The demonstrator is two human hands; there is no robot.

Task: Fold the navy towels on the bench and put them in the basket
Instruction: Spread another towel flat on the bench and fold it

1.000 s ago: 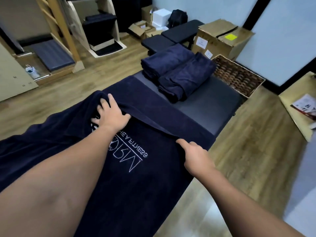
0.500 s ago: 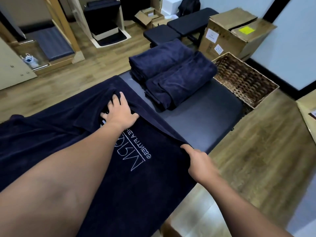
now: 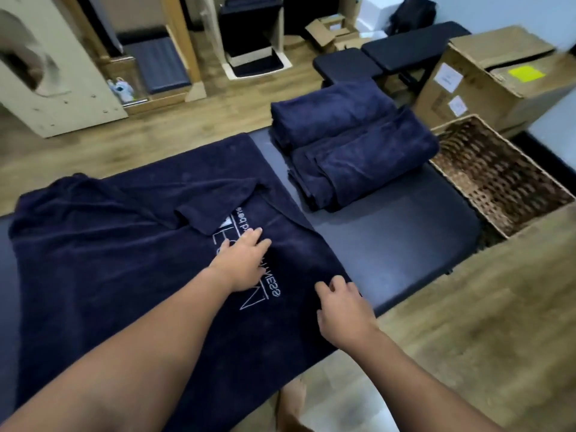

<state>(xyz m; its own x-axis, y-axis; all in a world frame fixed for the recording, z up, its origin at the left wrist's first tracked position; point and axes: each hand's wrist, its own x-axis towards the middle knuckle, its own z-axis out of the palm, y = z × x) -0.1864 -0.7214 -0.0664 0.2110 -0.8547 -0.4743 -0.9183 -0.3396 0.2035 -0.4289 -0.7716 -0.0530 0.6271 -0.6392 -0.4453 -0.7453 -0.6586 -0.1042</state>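
A large navy towel (image 3: pixel 109 260) with white lettering lies spread over the black padded bench (image 3: pixel 405 238), one corner flopped over near the logo. My left hand (image 3: pixel 241 263) lies flat on the lettering, fingers straight. My right hand (image 3: pixel 343 310) hovers at the towel's right edge with fingers loosely bent, holding nothing. Two folded navy towels (image 3: pixel 352 145) sit side by side at the bench's far end. The wicker basket (image 3: pixel 498 182) stands on the floor to the right of the bench, with nothing visible in it.
Cardboard boxes (image 3: pixel 486 79) stand behind the basket. A second black bench (image 3: pixel 389 57) is beyond the folded towels. Wooden equipment frames (image 3: pixel 62 88) line the back left. Wood floor runs on both sides of the bench.
My right hand let go of the towel's right edge and now hovers there. My left hand slid from the turned-over flap down onto the lettering. The view shifted right and forward.
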